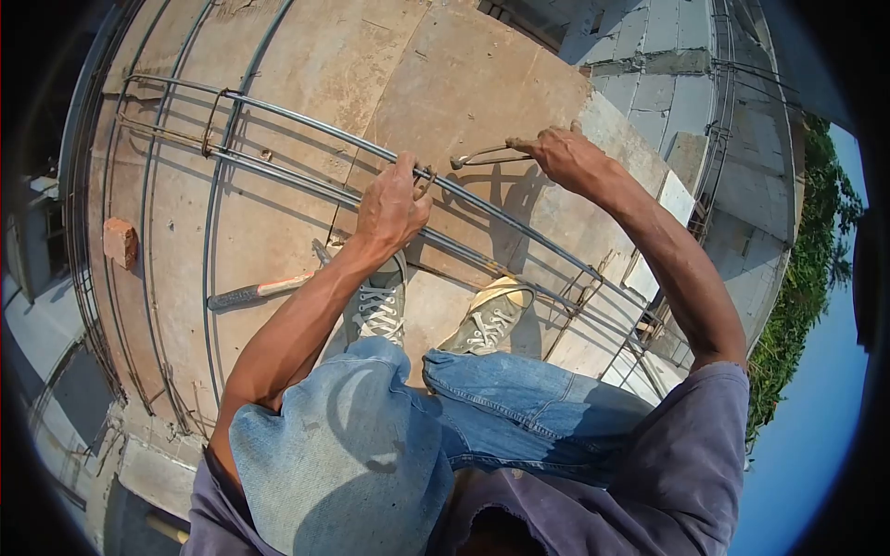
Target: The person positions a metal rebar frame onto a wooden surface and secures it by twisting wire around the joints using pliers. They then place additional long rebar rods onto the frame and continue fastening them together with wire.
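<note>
My left hand (394,206) is closed at the upper bar of a long rebar cage (315,125), its fingers around a bent stirrup (424,183). Part of that stirrup is hidden behind the fingers. To the right, my right hand (570,159) grips the handles of steel pincers (491,157). Their rounded head points left, above the boards and apart from the bars. Another stirrup (215,120) crosses the cage near its left end. Below my left forearm lies a hammer (264,290) with a dark grip, partly hidden near my shoe.
Formwork boards (482,74) lie under the cage. Several long rebars (156,213) run across the left side, near a broken brick piece (120,242). My shoes (489,320) stand beside the cage. Past the right edge are lower concrete slabs (649,93) and greenery (799,278).
</note>
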`<state>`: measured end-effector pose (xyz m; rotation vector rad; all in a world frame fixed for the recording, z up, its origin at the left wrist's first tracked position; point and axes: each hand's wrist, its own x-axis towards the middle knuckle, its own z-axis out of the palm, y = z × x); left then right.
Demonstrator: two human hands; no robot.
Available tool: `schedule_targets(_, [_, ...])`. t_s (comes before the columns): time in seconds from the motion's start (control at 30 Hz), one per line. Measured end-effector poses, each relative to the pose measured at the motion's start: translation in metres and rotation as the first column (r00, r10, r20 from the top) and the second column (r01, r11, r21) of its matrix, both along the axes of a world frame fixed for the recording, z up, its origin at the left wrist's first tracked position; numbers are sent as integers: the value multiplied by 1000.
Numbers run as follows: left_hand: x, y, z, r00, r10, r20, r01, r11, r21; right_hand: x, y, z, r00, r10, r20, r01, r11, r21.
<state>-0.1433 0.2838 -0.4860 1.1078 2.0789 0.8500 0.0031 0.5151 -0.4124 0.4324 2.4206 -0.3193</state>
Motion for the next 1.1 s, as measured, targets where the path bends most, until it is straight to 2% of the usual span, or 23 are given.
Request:
schedule_targets(0.03, [0,-3,-1,1000,-8,-2,8,1000,5,-3,3,-3,997,69,-25,-68,996,58])
schedule_targets(0.07, [0,-8,-2,998,5,70,-8,999,42,-4,5,-6,989,138,-43,-132,984,118])
schedule_targets(0.1, [-1,-11,-2,990,16,142,-28,997,78,-7,5,-4,991,129,-42,-123,985,124])
schedule_targets(0.2, [2,-20,-3,996,9,84,-25,981,193,-19,3,1,885,444,-137,-368,850,378])
schedule_targets(0.23, [3,-23,-5,996,10,88,-26,981,192,-23,2,5,875,461,-146,-380,843,382])
schedule_targets(0.27, [3,-24,-7,998,12,68,-26,976,215,-30,0,9,875,463,-142,-383,841,383])
schedule_targets(0.33, [3,-25,-11,999,16,51,-28,969,244,-41,-2,16,912,408,-26,-384,877,288])
schedule_targets(0.43, [2,-27,-14,996,23,85,-45,961,273,-47,-8,20,908,419,3,-406,878,255])
schedule_targets(0.47, [3,-25,-16,998,23,67,-39,965,261,-50,-11,21,902,432,5,-419,872,252])
schedule_targets(0.53, [4,-27,-14,998,38,56,-50,969,244,-54,-18,28,935,342,89,-354,904,241])
schedule_targets(0.73, [2,-29,-14,997,7,72,-24,970,242,-70,-27,33,918,366,155,-396,878,269])
schedule_targets(0.87, [3,-31,-20,999,4,54,-20,956,292,-70,-8,19,933,341,114,-355,923,148])
schedule_targets(0.93, [3,-33,-21,997,2,73,-24,954,298,-64,-4,12,950,310,29,-311,949,48])
schedule_targets(1.03, [3,-35,-20,998,4,65,-23,954,297,-49,-9,14,957,279,79,-279,960,-22])
schedule_targets(1.1, [3,-35,-22,999,3,42,-16,953,303,-22,-14,-2,982,189,-18,-190,979,-77])
